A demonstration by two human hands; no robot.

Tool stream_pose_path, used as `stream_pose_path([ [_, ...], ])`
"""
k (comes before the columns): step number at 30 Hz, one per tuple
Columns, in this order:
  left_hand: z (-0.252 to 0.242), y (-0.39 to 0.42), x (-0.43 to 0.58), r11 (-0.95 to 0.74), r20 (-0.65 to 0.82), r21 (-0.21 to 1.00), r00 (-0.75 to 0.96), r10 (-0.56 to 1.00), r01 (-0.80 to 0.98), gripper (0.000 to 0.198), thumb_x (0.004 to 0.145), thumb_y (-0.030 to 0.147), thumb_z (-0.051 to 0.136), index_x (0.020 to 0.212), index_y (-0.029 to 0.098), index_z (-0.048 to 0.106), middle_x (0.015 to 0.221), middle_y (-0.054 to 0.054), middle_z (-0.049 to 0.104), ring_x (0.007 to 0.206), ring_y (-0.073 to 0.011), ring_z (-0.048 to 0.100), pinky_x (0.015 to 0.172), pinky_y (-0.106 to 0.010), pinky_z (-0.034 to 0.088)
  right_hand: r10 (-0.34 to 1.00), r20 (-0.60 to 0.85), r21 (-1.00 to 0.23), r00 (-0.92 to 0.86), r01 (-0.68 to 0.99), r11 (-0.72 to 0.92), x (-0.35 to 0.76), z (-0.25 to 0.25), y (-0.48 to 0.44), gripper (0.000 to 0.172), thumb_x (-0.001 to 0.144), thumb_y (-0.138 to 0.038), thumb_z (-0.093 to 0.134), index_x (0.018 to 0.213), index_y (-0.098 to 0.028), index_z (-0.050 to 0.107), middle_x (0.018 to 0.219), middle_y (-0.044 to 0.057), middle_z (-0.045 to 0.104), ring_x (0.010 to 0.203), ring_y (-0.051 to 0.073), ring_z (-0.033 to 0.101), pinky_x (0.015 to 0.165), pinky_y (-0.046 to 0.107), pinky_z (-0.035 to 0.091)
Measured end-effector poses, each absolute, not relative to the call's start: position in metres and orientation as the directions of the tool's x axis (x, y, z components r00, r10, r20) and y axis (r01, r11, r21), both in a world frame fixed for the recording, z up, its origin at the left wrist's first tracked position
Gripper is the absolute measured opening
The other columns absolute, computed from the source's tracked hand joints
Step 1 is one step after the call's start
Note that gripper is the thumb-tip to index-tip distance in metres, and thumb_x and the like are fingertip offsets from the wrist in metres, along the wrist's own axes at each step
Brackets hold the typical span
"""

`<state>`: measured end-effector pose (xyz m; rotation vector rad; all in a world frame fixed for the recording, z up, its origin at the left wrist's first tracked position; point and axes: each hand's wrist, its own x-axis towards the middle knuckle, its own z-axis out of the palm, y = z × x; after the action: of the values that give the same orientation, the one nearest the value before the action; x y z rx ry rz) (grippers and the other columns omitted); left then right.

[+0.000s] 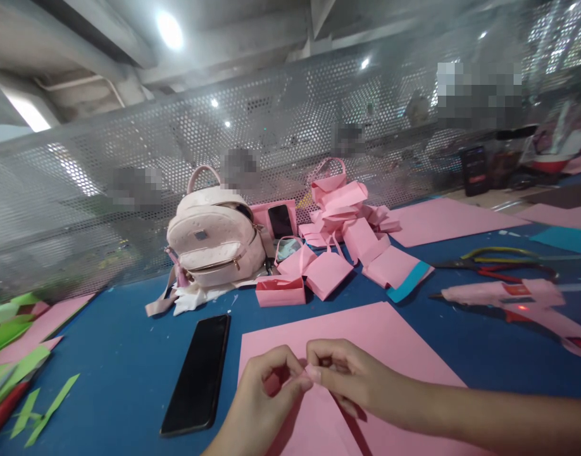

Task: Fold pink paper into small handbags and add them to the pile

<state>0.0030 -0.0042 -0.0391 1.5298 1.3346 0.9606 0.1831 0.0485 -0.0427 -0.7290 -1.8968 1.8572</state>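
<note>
My left hand (276, 392) and my right hand (345, 377) meet at the front middle of the table. Both are closed, thumbs and fingers pinching the top edge of a piece of pink paper (319, 424). Its lower part runs out of the picture at the bottom. Beneath it lies a larger pink paper sheet (366, 323), flat on the blue tabletop. To the left of my left hand rests a black smartphone (197, 373), screen up. Beyond the sheet sit several folded pink paper bags (328, 272), some with paper handles, heaped in a loose pile.
A pink glue gun (513, 297) with a lit red light lies at right, pliers (490, 259) behind it. A pale pink backpack (214, 234) stands at the back by a perforated metal screen (143, 221). Green paper strips (53, 408) and red-handled scissors (8, 405) are at left.
</note>
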Motion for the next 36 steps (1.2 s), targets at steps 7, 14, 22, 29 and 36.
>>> stream_pose_path([
  [7,-0.034,0.0,0.004,0.018,-0.061,0.956,0.136,0.989,0.293,0.012,0.076,0.025,0.063,0.07,0.016,0.058,0.069,0.0,0.056,0.07,-0.0143,0.049,0.066,-0.024,0.038,0.656,-0.046,-0.996,-0.753,0.083,0.025,0.183,-0.042,0.049,0.031,0.094,-0.042,0.049,0.074,-0.02,0.042,0.052,-0.01,0.037,0.042,0.006,0.039,0.042,0.018,0.027],
  [14,-0.036,0.002,0.002,0.08,-0.129,0.957,0.164,0.978,0.279,0.024,0.074,0.026,0.064,0.058,0.017,0.048,0.058,0.004,0.039,0.061,-0.0108,0.037,0.056,-0.023,0.029,0.631,-0.068,-0.982,-0.773,0.163,0.093,0.185,-0.041,0.05,0.032,0.095,-0.04,0.049,0.072,-0.02,0.038,0.051,-0.01,0.033,0.041,0.006,0.035,0.041,0.018,0.023],
  [22,-0.049,-0.005,0.002,0.042,-0.075,0.979,0.161,0.984,0.2,0.029,0.078,0.034,0.064,0.062,0.016,0.048,0.057,0.004,0.043,0.059,-0.0104,0.038,0.056,-0.023,0.03,0.671,-0.04,-0.993,-0.741,0.105,0.057,0.185,-0.049,0.043,0.027,0.095,-0.033,0.048,0.073,-0.02,0.038,0.056,-0.009,0.035,0.048,0.007,0.035,0.045,0.019,0.025],
  [29,-0.049,-0.005,0.002,0.023,-0.046,0.984,0.129,0.991,0.176,0.029,0.081,0.035,0.062,0.064,0.017,0.047,0.058,0.004,0.043,0.058,-0.0101,0.037,0.055,-0.022,0.029,0.675,-0.016,-0.98,-0.738,0.146,0.137,0.186,-0.044,0.048,0.027,0.095,-0.034,0.048,0.074,-0.02,0.039,0.065,-0.007,0.031,0.057,0.009,0.028,0.05,0.023,0.023],
  [36,-0.053,-0.004,0.001,-0.006,-0.017,0.986,0.139,0.99,0.164,0.032,0.082,0.035,0.062,0.064,0.018,0.043,0.06,0.004,0.041,0.061,-0.0106,0.038,0.057,-0.022,0.031,0.665,-0.046,-0.982,-0.745,0.154,0.105,0.187,-0.041,0.049,0.022,0.091,-0.031,0.053,0.076,-0.02,0.041,0.06,-0.008,0.032,0.052,0.008,0.027,0.047,0.023,0.02],
])
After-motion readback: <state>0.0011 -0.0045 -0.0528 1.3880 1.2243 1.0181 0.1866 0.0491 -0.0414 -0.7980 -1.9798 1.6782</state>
